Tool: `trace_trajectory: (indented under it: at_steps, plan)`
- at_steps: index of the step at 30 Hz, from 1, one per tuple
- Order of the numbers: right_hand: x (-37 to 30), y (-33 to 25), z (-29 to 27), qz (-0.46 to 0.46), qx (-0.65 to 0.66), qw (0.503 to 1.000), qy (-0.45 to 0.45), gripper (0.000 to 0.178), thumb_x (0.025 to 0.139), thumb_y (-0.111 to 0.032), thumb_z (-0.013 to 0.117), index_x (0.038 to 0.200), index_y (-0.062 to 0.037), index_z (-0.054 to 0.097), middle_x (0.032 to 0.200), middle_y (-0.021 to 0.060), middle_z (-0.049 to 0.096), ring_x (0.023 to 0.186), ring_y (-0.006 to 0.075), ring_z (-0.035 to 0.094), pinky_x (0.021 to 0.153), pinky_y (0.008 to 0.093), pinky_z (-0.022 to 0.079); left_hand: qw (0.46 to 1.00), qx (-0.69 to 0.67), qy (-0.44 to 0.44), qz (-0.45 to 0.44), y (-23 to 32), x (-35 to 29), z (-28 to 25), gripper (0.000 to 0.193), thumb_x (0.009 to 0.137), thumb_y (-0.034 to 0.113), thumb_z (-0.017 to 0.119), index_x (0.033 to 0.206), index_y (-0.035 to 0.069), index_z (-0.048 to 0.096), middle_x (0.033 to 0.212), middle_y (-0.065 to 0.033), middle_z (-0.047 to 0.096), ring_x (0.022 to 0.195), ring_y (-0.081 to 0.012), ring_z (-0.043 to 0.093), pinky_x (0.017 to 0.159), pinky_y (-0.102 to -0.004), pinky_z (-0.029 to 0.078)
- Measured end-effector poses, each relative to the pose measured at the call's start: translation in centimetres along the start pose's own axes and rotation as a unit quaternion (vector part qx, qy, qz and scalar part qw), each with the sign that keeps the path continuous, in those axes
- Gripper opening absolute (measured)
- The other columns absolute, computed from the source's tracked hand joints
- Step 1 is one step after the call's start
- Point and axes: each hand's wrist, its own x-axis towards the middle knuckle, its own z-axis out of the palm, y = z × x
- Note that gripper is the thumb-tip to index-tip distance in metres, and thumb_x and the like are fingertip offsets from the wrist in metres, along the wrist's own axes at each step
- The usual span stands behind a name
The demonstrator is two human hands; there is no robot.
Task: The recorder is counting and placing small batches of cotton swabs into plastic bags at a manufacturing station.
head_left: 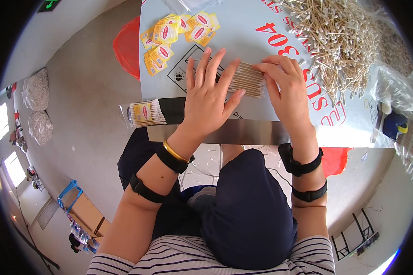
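Observation:
A flat row of cotton swabs lies side by side on the metal-topped table, between my hands. My left hand rests at the row's left side, palm down and fingers spread, with its index finger and thumb by the swab ends. At the right ends, the bent thumb and fingers of my right hand pinch at the swabs; its fingertips partly cover them. Yellow and white printed cards lie in loose piles beyond my left hand. Left of my left wrist is a clear packet of swabs with a yellow card inside.
A large heap of loose cotton swabs covers the table's far right. Crumpled clear plastic bags lie beside it. The table's metal front edge runs above my knees. Red plastic hangs beyond the left edge.

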Motion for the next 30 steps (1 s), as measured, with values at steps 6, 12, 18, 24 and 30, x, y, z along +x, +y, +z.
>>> trace_trajectory:
  at_steps: [6,12,18,24,30]
  plan:
    - [0.0,-0.4,-0.2,0.002,-0.019,1.000,-0.012,0.030,0.088,0.004,0.069,0.112,-0.0097,0.079,0.115,0.0048,0.069,0.103,0.0283,0.062,0.094,0.0414,0.050,1.000,0.004,-0.004,-0.006,-0.1,0.0,0.1,0.063,0.105,0.047,0.057,0.152,0.006,0.054,0.161,-0.0156,0.043,0.155,-0.0395,0.033,0.127,-0.0631,0.017]
    - [1.4,0.1,0.3,-0.019,-0.033,0.999,0.012,0.017,0.087,-0.003,0.073,0.101,-0.0126,0.077,0.101,0.0005,0.066,0.095,0.0250,0.062,0.086,0.0404,0.048,0.999,-0.039,0.027,-0.018,-0.6,0.0,0.3,0.060,0.106,0.045,0.057,0.149,0.004,0.055,0.159,-0.0152,0.044,0.153,-0.0399,0.035,0.126,-0.0624,0.020]
    - [3.5,0.7,1.1,-0.041,-0.078,0.996,-0.013,0.007,0.086,-0.008,0.077,0.088,-0.0106,0.070,0.093,0.0036,0.063,0.092,0.0248,0.063,0.084,0.0406,0.048,0.995,-0.091,0.032,-0.017,-0.6,0.0,-0.3,0.049,0.105,0.034,0.061,0.143,0.004,0.059,0.159,-0.0155,0.045,0.150,-0.0398,0.037,0.126,-0.0569,0.022]
    - [4.0,0.0,0.1,-0.067,-0.083,0.994,-0.038,0.011,0.084,-0.009,0.078,0.087,-0.0099,0.068,0.091,0.0044,0.065,0.088,0.0247,0.065,0.084,0.0405,0.049,0.970,-0.196,0.107,-0.091,-0.9,1.3,-0.9,0.048,0.095,0.024,0.077,0.136,0.006,0.061,0.142,-0.0151,0.056,0.132,-0.0376,0.050,0.113,-0.0517,0.036]
    - [2.8,-3.0,-2.1,-0.073,0.008,0.997,-0.033,0.013,0.084,-0.006,0.078,0.090,-0.0091,0.067,0.084,0.0045,0.067,0.081,0.0248,0.067,0.082,0.0389,0.050,0.914,-0.381,0.023,-0.139,-0.9,3.1,-3.0,0.018,0.091,0.022,0.083,0.101,0.009,0.076,0.104,-0.0020,0.073,0.099,-0.0211,0.063,0.099,-0.0421,0.039]
